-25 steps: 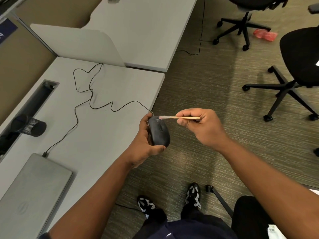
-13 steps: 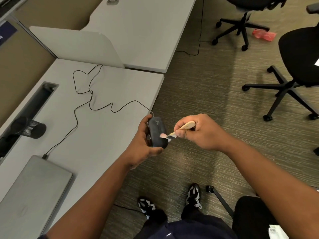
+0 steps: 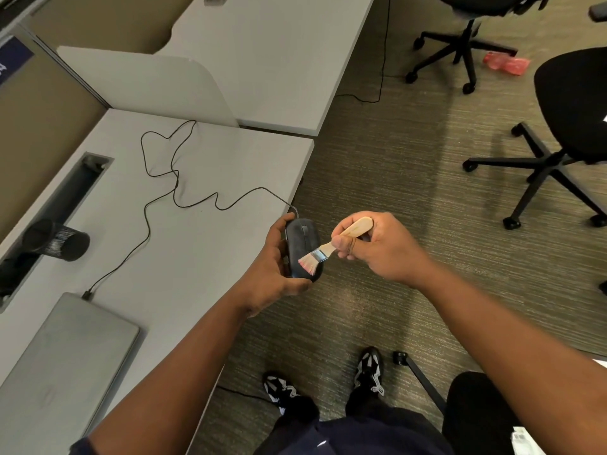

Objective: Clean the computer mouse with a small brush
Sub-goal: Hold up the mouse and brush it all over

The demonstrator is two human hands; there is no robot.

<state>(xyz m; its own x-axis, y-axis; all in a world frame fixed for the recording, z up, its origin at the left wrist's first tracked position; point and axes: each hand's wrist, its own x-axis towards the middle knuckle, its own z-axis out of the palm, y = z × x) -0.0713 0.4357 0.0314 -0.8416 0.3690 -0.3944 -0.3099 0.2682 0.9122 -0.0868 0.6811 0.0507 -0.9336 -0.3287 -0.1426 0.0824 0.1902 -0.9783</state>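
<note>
Black mouse [image 3: 303,246], mid-frame, sits gripped in the left hand [image 3: 271,264]; the right hand [image 3: 377,246], fingers curled on the brush [image 3: 323,252], has swept bristles from front to rear, so cleaning is under way.

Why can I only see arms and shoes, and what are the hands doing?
The camera sits on the person's head and looks down, so you see what they see: their own arms, legs and shoes. The left hand holds a black computer mouse out past the edge of the grey desk. The right hand grips a small brush by its wooden handle, with the bristles on the mouse. The mouse's cable snakes across the desk to a closed laptop. A black mesh cup lies tipped over. Office chairs stand on the carpet.
</note>
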